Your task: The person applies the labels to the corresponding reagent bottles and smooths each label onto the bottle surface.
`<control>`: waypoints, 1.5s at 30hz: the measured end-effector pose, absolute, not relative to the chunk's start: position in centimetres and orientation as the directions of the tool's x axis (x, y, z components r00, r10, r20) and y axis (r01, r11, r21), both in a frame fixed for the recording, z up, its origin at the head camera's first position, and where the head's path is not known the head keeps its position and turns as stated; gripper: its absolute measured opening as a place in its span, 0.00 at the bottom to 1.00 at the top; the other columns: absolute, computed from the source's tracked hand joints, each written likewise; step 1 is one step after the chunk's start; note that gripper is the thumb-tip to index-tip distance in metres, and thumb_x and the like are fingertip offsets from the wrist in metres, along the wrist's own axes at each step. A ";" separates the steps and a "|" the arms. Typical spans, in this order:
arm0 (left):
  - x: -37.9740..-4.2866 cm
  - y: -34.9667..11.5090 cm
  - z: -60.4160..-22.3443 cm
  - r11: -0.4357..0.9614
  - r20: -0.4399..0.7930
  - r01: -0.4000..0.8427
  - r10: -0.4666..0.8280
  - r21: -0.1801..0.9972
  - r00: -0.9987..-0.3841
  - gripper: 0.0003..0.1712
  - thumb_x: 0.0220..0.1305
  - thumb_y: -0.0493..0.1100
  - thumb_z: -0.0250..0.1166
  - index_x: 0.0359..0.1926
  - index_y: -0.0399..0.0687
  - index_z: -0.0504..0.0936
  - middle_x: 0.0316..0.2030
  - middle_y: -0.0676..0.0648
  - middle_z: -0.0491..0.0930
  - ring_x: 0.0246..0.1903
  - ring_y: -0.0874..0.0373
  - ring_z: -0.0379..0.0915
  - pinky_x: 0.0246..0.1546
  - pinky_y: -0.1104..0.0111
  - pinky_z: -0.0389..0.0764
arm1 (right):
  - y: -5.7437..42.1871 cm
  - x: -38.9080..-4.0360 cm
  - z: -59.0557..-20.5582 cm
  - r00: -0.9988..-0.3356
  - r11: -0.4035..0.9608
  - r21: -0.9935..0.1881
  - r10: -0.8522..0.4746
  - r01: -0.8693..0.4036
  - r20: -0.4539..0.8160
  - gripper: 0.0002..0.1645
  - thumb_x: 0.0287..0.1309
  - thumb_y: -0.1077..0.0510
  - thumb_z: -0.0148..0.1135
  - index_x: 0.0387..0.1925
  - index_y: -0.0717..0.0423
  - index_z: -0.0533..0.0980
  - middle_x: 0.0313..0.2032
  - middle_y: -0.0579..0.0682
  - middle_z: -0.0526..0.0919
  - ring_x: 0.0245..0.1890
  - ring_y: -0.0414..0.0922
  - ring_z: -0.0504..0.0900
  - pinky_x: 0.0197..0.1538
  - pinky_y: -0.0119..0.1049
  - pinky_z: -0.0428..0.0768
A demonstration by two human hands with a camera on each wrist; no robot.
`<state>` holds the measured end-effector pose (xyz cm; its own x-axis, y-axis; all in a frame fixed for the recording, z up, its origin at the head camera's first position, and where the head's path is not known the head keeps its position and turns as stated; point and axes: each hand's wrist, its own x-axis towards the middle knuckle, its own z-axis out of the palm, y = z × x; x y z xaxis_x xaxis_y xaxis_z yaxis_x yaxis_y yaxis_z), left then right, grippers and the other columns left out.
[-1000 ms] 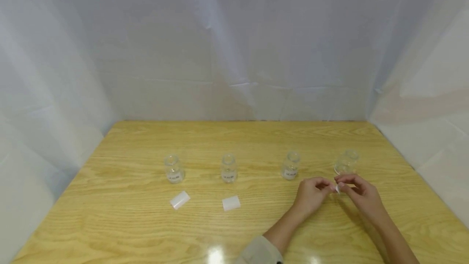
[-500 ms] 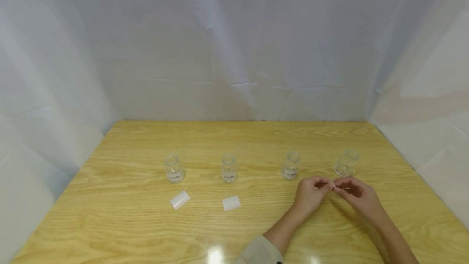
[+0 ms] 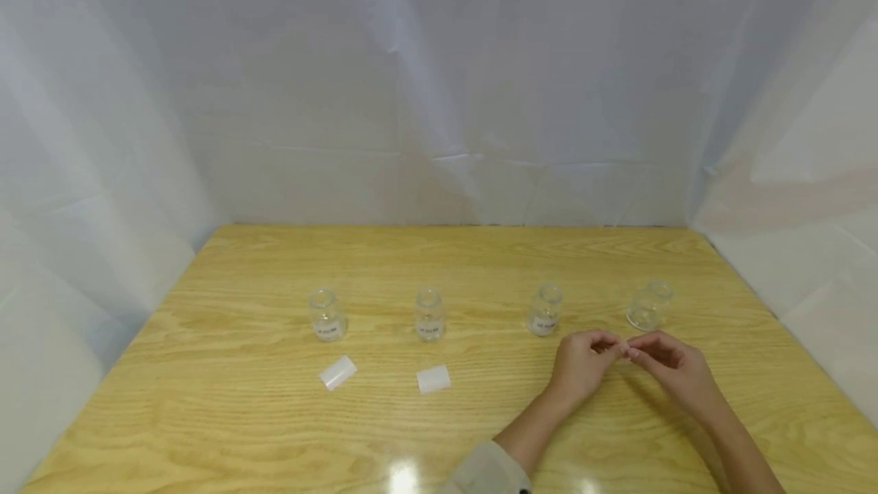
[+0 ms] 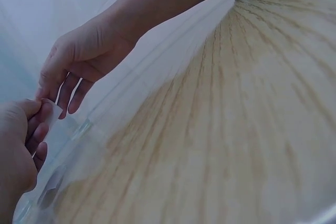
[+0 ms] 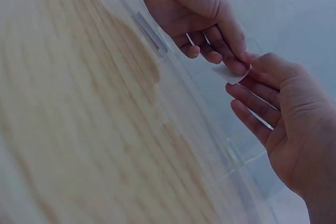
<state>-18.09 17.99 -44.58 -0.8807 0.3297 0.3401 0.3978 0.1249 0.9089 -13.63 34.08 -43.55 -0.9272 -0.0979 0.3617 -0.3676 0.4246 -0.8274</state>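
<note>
In the head view, my left hand (image 3: pixel 579 364) and right hand (image 3: pixel 680 373) meet fingertip to fingertip above the table. Between them they pinch a small white label (image 5: pixel 230 75), mostly hidden by fingers in the head view. It shows as a curved white slip (image 4: pixel 53 113) in the left wrist view. Just beyond the hands stands a clear glass jar (image 3: pixel 648 308) with no label visible on it. Left of that is another glass jar (image 3: pixel 545 312) bearing a printed white label.
Two more labelled glass jars stand further left, the middle jar (image 3: pixel 429 315) and the leftmost jar (image 3: pixel 325 317). In front of them lie two white slips, a flat one (image 3: pixel 433 379) and a glossy one (image 3: pixel 338 373). White sheeting (image 3: pixel 439 97) encloses the wooden table (image 3: pixel 274 433).
The fingertips of both hands have drawn closer together, and the white label that showed between them is now mostly covered. The jars and slips stay where they were.
</note>
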 end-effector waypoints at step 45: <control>-18.0 18.3 -44.7 0.166 0.261 0.282 0.137 0.945 -0.955 0.02 0.50 0.37 0.66 0.24 0.44 0.84 0.18 0.60 0.77 0.18 0.75 0.65 0.20 0.82 0.68 | 34.5 -13.9 -43.4 -0.890 0.495 -0.834 0.229 -0.243 0.395 0.08 0.60 0.67 0.55 0.33 0.73 0.73 0.23 0.42 0.80 0.24 0.35 0.78 0.30 0.25 0.77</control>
